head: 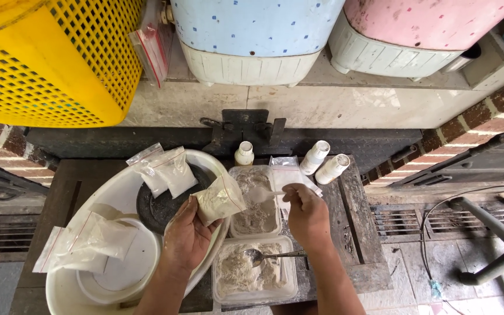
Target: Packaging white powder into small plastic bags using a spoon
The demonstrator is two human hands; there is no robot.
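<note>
Left hand [186, 236] holds bag [219, 199]; right hand [307, 217] spoon [262, 193].

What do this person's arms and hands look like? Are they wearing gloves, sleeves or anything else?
Both arms come up from the bottom edge, bare as far as they show: no sleeves in view. The left hand and right hand are bare too, without gloves. No ring, watch or bracelet can be seen. Both hands look dusted with pale powder, most on the knuckles and fingers.
</note>
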